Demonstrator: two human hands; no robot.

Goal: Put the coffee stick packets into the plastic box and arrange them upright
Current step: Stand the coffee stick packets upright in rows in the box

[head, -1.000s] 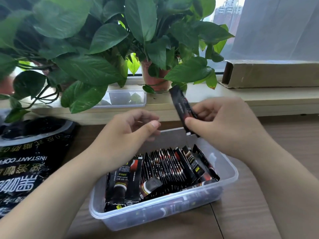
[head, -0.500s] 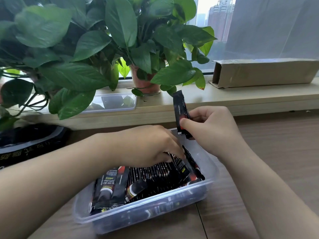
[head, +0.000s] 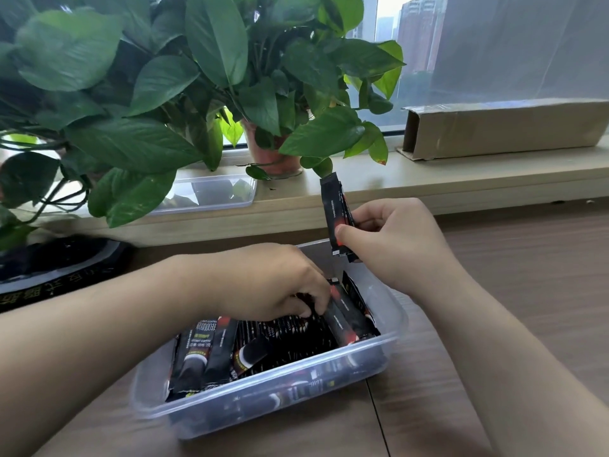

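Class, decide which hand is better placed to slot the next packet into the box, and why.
Right hand: it pinches a packet upright just above the plastic box. The left hand is busy inside, reaching down among the standing packets.

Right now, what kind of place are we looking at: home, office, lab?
Likely an office or flat high up in a city, not a lab. A wooden desk runs along a window sill carrying a potted plant and a cardboard box, and tower blocks show through the window.
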